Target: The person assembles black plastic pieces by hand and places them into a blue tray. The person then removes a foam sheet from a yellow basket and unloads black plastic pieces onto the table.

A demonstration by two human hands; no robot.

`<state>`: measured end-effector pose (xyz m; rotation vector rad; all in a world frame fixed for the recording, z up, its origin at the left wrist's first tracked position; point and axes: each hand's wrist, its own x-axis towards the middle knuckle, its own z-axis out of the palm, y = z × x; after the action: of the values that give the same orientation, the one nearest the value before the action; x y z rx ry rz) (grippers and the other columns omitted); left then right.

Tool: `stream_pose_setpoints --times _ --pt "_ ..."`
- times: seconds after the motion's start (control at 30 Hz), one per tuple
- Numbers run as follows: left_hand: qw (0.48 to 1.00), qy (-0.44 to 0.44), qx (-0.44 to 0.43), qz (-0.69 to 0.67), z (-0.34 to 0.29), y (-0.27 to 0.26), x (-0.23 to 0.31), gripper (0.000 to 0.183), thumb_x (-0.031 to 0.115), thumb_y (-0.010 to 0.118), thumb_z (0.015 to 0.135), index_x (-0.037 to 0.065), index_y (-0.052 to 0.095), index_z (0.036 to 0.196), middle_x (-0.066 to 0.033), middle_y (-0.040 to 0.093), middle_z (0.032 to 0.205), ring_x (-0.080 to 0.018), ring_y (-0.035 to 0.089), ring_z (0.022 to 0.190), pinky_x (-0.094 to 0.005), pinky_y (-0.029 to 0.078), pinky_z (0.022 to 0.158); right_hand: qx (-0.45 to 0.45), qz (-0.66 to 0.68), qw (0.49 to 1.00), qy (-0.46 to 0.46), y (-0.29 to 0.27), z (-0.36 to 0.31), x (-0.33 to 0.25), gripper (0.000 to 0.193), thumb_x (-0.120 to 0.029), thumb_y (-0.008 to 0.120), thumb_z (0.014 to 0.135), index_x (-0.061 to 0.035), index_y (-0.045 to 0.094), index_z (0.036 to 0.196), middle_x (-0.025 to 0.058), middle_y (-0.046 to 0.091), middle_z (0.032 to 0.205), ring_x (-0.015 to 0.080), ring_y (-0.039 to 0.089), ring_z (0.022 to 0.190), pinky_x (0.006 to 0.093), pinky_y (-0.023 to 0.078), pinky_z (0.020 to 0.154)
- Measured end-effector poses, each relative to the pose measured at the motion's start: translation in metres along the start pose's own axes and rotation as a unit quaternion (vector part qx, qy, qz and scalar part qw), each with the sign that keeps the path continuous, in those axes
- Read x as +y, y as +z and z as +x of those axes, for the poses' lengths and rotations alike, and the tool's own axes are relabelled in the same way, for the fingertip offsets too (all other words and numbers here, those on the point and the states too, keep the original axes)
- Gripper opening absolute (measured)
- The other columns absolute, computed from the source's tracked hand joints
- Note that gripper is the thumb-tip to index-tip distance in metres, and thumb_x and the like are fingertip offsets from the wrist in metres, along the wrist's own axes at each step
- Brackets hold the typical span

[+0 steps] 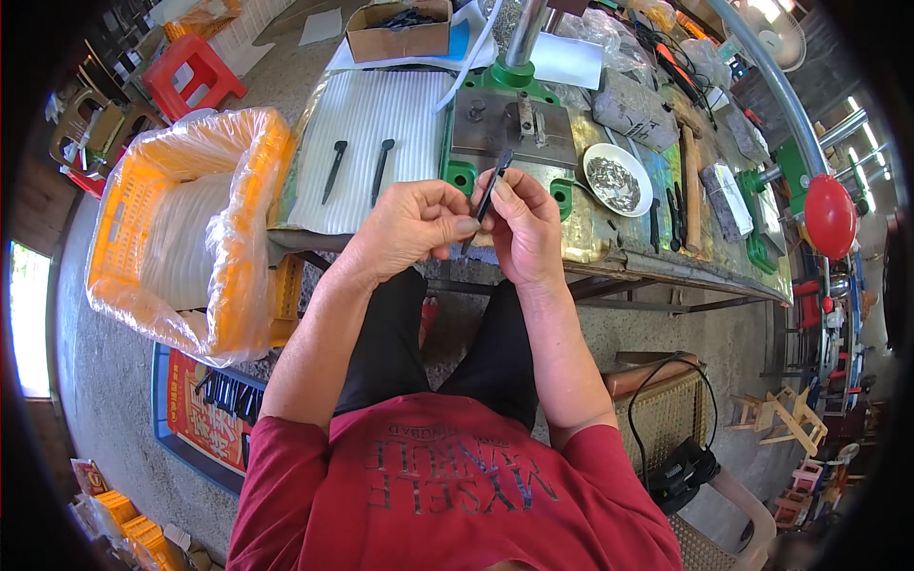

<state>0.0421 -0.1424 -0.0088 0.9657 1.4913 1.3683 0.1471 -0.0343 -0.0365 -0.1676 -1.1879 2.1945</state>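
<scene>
Between my two hands, in front of the press, is a slim black piece (491,193) with a wider upper end, tilted. My left hand (414,226) pinches near its lower part with thumb and fingers. My right hand (528,226) is closed on its upper part, the thumb lying along it. Two similar black pieces, a left one (333,172) and a right one (382,171), lie on a ribbed white foam sheet (357,105). Just beyond my hands is a green press base (461,178) with a metal plate. To its right, a white bowl (646,193) holds small metal parts.
A plastic-lined yellow crate (114,252) stands left of the table, with white sheets inside. A cardboard box (400,43) sits at the back. At right are a wooden handle (692,186) and a red lever knob (830,217). A blue tray (181,455) is on the floor.
</scene>
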Motion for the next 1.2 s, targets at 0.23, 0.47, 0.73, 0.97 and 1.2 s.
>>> stream_pose_setpoints --times 0.23,0.47,0.73,0.97,1.2 --pt "0.999 -0.027 -0.025 -0.038 0.004 0.003 0.002 0.021 0.016 0.062 0.072 0.001 0.056 0.085 0.0008 0.053 0.061 -0.0038 0.047 0.05 -0.0147 0.034 0.041 0.028 -0.08 0.995 -0.046 0.0 -0.003 0.0 0.011 -0.012 0.055 0.077 -0.0044 0.055 0.086 0.0006 0.055 0.08 0.0053 0.046 0.066 0.0181 0.035 0.058" --pt "0.995 -0.017 -0.095 -0.027 0.018 -0.005 0.004 0.016 0.011 0.061 0.072 0.0 0.058 0.084 -0.0008 0.054 0.065 -0.0056 0.049 0.055 -0.0182 0.04 0.049 0.018 -0.161 0.986 -0.036 0.002 -0.006 -0.008 0.015 -0.011 0.052 0.081 0.0001 0.052 0.091 -0.0005 0.049 0.075 0.0048 0.044 0.067 0.0174 0.037 0.061" --pt "0.992 0.107 0.02 -0.069 0.068 -0.011 0.017 0.019 0.006 0.061 0.07 -0.001 0.055 0.087 -0.0057 0.057 0.075 -0.0103 0.055 0.066 -0.0202 0.045 0.057 0.053 -0.094 0.992 -0.071 -0.018 -0.016 -0.013 0.016 -0.01 0.051 0.081 0.0014 0.051 0.093 0.0029 0.052 0.086 0.0055 0.045 0.074 0.0171 0.035 0.064" --pt "0.983 0.155 0.088 -0.053 0.121 -0.011 0.021 0.019 0.009 0.063 0.071 0.001 0.055 0.087 -0.004 0.057 0.074 -0.0096 0.056 0.067 -0.0181 0.044 0.054 0.068 -0.065 0.992 -0.08 -0.03 -0.03 -0.015 0.013 -0.008 0.05 0.081 0.0006 0.053 0.089 0.0034 0.053 0.083 0.0052 0.044 0.071 0.0159 0.034 0.06" --pt "0.976 0.147 0.141 0.076 0.147 -0.006 0.017 0.015 0.01 0.059 0.074 0.002 0.056 0.087 -0.0014 0.057 0.072 -0.0055 0.054 0.067 -0.0152 0.042 0.05 0.064 -0.073 0.992 -0.083 -0.04 -0.036 -0.015 0.012 -0.005 0.049 0.08 0.0008 0.054 0.089 0.0016 0.052 0.077 0.0043 0.044 0.068 0.015 0.034 0.058"
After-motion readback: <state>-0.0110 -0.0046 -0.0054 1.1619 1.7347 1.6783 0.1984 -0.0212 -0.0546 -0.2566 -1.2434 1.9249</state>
